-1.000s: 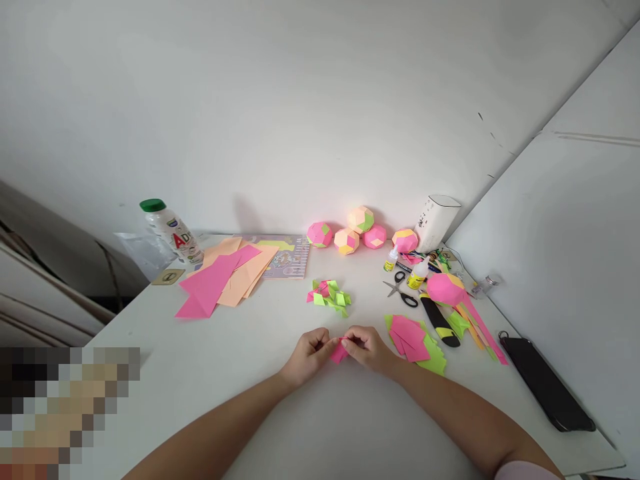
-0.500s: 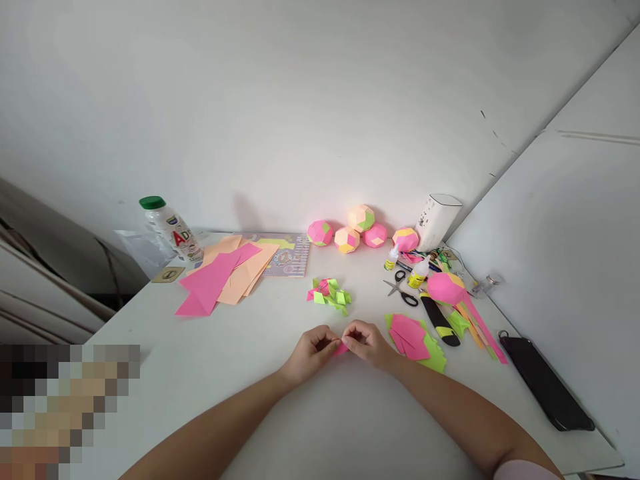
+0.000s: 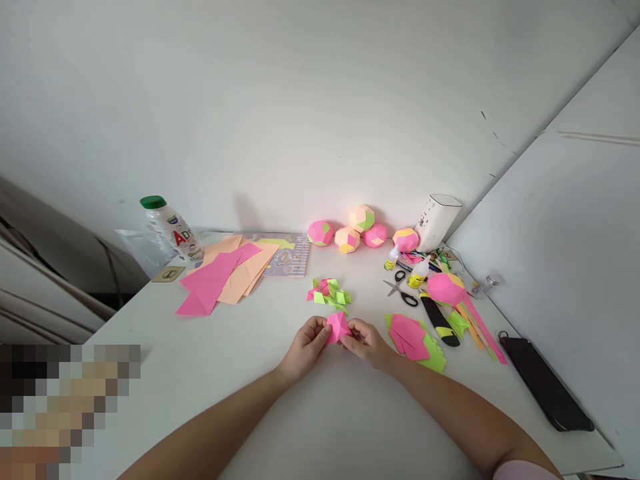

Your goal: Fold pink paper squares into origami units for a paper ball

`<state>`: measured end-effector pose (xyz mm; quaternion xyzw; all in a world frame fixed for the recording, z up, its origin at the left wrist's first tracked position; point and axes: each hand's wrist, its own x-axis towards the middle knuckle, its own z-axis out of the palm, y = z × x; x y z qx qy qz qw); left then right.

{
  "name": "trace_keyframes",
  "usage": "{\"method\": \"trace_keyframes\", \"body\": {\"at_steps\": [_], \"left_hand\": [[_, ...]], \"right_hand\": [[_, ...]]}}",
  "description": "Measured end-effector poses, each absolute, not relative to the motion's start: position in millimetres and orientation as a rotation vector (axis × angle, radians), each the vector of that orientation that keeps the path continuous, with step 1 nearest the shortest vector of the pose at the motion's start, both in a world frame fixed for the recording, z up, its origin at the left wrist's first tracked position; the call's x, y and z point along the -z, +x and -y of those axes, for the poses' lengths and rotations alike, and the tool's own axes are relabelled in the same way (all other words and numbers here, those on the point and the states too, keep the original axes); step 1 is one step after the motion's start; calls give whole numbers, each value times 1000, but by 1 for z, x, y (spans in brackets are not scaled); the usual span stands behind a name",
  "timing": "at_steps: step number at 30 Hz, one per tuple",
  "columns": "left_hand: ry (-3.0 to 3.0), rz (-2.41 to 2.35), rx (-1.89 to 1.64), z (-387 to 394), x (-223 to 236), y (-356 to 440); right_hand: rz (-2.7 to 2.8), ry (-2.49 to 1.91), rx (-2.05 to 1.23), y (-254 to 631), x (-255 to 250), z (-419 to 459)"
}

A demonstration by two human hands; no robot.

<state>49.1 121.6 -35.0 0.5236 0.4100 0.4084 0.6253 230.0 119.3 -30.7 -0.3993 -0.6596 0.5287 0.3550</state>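
Between my two hands is a small creased piece of pink paper (image 3: pixel 339 327), its faceted face turned up to view. My left hand (image 3: pixel 309 341) pinches its left edge, thumb in front. The right edge is gripped by the thumb and fingers of my right hand (image 3: pixel 365 341). Just beyond lies a little heap of folded green and pink paper pieces (image 3: pixel 330 295). To the right of my right hand rests a stack of pink and green paper sheets (image 3: pixel 413 340).
Folded paper balls (image 3: pixel 347 239) sit along the wall. Scissors (image 3: pixel 400 291), glue bottles (image 3: pixel 418 274), a yellow-black cutter (image 3: pixel 441 321) and a black pouch (image 3: pixel 545 380) lie to the right. Larger paper sheets (image 3: pixel 215 277) and a green-capped bottle (image 3: pixel 173 230) are at the left.
The pink paper has turned up and opened toward view; before, mostly my fingers covered it. My hands have moved slightly apart, still holding it.
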Motion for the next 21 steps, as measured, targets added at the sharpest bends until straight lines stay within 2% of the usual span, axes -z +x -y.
{"method": "trace_keyframes", "body": {"at_steps": [21], "left_hand": [[1210,-778,-950,-120,41,47]], "right_hand": [[1543,-1004,-1434,230,40,-125]]}}
